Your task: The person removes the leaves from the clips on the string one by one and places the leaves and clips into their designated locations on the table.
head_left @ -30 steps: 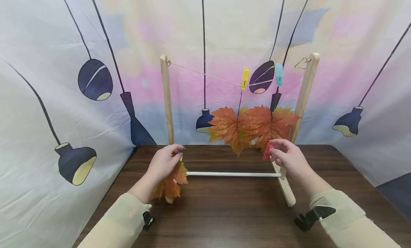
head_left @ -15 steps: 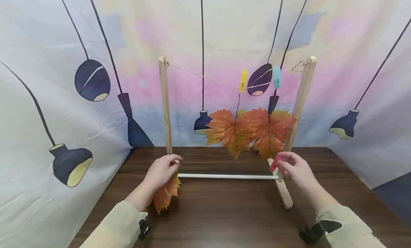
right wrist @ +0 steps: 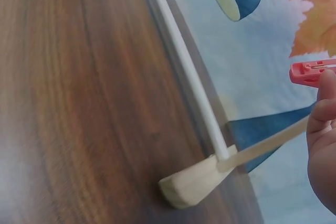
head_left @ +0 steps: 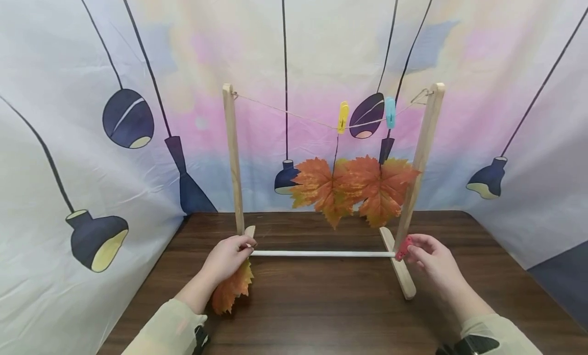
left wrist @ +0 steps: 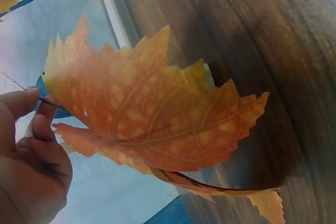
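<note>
My left hand (head_left: 228,258) pinches the thin stem of an orange artificial maple leaf (left wrist: 157,114), which hangs below the fingers near the stand's left post. In my right hand (head_left: 434,260) a red clothespin (right wrist: 307,73) is held between thumb and fingers, in front of the foot of the right post. Two more maple leaves (head_left: 321,186) hang from a sagging string (head_left: 285,111) between the posts. A yellow clothespin (head_left: 342,117) and a light blue clothespin (head_left: 390,113) sit on that string above them.
The wooden stand has a left post (head_left: 233,161), a right post (head_left: 423,145) and a white crossbar (head_left: 321,254) low between them. It stands on a dark wooden table (head_left: 312,304). A cloth backdrop (head_left: 257,48) with painted lamps hangs behind.
Both hands have moved down, the left one slightly left with its leaf and the right one to the right with the red clothespin. The hanging leaves stay on the string.
</note>
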Tool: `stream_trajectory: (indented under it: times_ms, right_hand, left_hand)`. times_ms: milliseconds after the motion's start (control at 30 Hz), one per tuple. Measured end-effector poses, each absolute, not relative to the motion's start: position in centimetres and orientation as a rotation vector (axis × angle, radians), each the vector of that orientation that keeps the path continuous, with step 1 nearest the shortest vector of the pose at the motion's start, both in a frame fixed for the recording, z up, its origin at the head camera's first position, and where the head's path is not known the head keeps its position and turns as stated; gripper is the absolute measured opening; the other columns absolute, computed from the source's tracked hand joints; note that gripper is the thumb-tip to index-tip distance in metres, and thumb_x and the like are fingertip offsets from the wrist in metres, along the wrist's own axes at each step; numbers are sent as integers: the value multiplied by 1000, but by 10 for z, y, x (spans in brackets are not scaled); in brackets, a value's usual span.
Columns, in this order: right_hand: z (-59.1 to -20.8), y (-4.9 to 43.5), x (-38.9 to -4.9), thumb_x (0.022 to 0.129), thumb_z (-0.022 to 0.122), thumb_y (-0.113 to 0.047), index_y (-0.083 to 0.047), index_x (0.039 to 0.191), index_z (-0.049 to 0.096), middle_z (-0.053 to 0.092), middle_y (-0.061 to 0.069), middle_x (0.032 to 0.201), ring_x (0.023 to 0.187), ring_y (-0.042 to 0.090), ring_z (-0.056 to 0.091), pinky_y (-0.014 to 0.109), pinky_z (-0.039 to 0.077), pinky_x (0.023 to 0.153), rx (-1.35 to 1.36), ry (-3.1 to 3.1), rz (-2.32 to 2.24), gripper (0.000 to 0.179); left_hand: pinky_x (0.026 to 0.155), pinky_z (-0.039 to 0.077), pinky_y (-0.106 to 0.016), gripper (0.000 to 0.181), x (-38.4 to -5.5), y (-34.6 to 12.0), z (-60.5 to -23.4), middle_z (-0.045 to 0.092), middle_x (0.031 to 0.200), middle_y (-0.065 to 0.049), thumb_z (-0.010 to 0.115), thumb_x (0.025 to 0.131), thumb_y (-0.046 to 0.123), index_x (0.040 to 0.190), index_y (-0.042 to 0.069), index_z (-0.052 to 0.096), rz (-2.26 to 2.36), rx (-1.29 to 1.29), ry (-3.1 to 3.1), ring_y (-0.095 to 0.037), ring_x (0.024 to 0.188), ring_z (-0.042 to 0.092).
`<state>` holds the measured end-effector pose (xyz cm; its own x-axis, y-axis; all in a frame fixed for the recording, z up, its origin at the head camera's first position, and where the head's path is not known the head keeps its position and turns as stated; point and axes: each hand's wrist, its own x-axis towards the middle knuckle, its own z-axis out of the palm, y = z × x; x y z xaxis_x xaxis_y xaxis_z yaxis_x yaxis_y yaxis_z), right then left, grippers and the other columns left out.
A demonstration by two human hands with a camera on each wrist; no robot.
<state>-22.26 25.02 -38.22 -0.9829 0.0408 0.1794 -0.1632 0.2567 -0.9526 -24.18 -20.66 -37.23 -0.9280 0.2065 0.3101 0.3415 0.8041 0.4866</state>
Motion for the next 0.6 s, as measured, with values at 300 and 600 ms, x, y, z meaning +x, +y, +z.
stream_trajectory:
  times_ms: [300, 600]
  right_hand:
    - [-403, 260, -217, 94, 58, -14, 3, 115, 49, 59, -8, 84, 69, 9, 56, 23, 49, 61, 51, -2258, 1938, 29]
    - [-416, 265, -213, 93, 59, -13, -4, 111, 52, 58, -7, 83, 69, 8, 55, 23, 47, 60, 8, -2227, 1981, 22]
  left_hand:
    - [72, 49, -37, 14, -241, -212, -387, 65, 93, 0, 63, 88, 7, 100, 12, 68, -868, -441, -2764, -20, 86, 62]
    - [74, 48, -36, 14, -241, -212, -393, 65, 92, 3, 62, 90, 9, 101, 15, 68, -972, -463, -2744, -17, 85, 60]
